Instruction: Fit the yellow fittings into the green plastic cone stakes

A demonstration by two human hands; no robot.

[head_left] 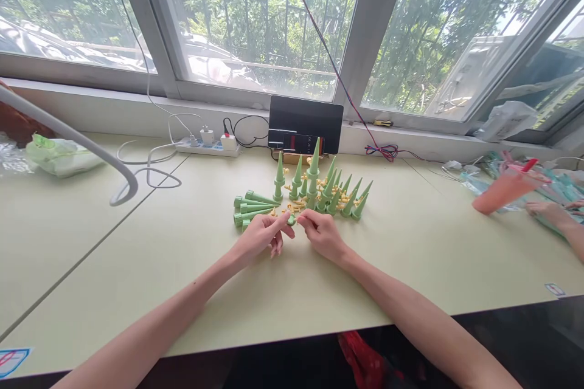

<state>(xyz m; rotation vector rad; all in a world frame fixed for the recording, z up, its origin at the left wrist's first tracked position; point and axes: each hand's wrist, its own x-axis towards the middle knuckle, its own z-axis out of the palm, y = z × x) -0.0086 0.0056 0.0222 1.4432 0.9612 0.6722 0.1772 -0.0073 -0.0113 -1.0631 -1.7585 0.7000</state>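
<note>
Near the middle of the table, my left hand pinches a green plastic piece between thumb and fingers. It looks like the end of one of the green spikes, but most of it is hidden. Close beside it, my right hand is closed in a pinch; whatever is in its fingertips is too small to name. Beyond my hands stand several upright green plastic spikes with small yellow parts on and among them. More green spikes lie on their sides at the left, partly behind my left hand.
A black tablet leans by the window, with a power strip and white cables to its left. A white curved tube crosses the left side. At right are a red drink cup and another person's hand.
</note>
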